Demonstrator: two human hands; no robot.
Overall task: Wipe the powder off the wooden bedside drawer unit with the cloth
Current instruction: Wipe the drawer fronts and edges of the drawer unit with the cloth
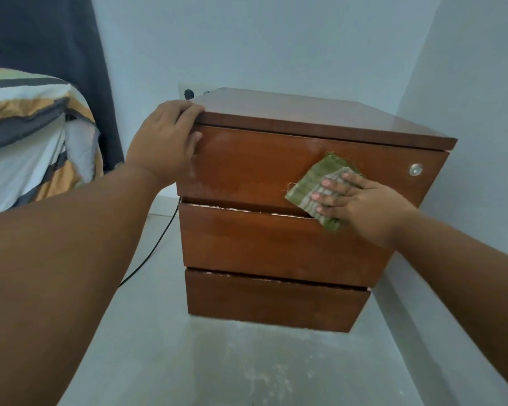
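Note:
A brown wooden bedside drawer unit (276,247) with three drawer fronts stands in the corner of the room. My right hand (361,206) presses a folded green cloth (314,186) flat against the right part of the top drawer front. My left hand (166,142) grips the unit's top left front corner, fingers over the top edge. A faint whitish powder smear (217,183) shows on the left part of the top drawer, and white residue lines the gaps between the drawers.
A bed with a striped cover (33,136) lies at the left, before a dark curtain (56,42). A black cable (156,244) runs from a wall socket (188,93) down to the floor. Powder is scattered on the grey floor (261,370). A round lock (415,169) sits on the top drawer.

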